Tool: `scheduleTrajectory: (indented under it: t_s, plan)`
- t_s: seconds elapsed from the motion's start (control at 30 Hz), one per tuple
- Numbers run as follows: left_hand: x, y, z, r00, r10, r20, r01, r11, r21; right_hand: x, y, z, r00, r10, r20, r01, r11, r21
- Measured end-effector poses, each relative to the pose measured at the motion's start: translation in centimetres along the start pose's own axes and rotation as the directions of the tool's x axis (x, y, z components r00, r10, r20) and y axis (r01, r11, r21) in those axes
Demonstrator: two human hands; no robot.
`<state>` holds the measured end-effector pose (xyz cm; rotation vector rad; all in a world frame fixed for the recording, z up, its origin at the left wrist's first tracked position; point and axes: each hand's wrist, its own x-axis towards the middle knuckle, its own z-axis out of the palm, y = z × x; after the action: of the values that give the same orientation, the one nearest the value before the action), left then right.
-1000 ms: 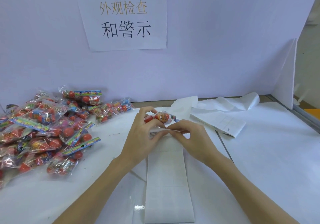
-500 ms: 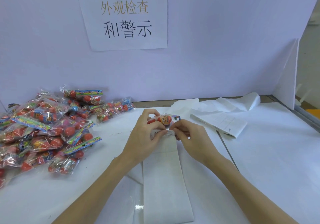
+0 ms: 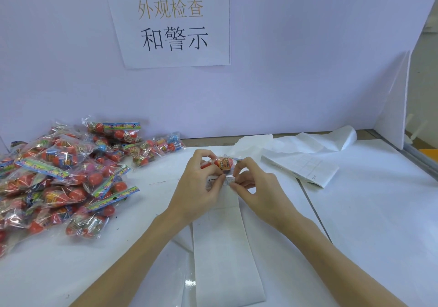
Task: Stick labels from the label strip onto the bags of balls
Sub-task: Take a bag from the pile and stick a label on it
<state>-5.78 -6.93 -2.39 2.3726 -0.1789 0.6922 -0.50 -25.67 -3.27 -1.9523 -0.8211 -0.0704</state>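
A single head view is given, aimed forward and down, close over the table (image 3: 367, 211), wall (image 3: 296, 69) behind.

Bag pile (image 3: 64, 176) left on table (image 3: 379, 211); label strip (image 3: 225, 259) centre; hands (image 3: 227, 183) above strip.

Bright, even, diffuse light, cool bluish-lilac cast on the backdrop (image 3: 296, 69). Shadows soft and faint: slight ones under the arms on the bench (image 3: 379, 211) and under the pile of bags (image 3: 59, 176). Small glare spot on the glossy strip (image 3: 189, 283); sparkle highlights on bag plastic. Focus sharp centre, sign (image 3: 173, 22) text legible. Wide-angle bending at edges, right panel (image 3: 393, 107) leans. Label print too small to read.
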Motion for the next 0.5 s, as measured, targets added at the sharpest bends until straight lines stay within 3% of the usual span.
scheduleTrajectory:
  t_s: [0.3,0.5]
  plan:
    - [0.12,0.15,-0.02,1.0,0.005,0.025,-0.004,1.0,-0.028,0.09,0.35,0.38,0.999,-0.035,-0.019,0.034,0.997,-0.073]
    - [0.33,0.33,-0.21,0.997,-0.071,0.021,0.073,0.991,-0.115,0.25,-0.02,-0.31,0.947,-0.299,-0.118,0.263,0.932,-0.249]
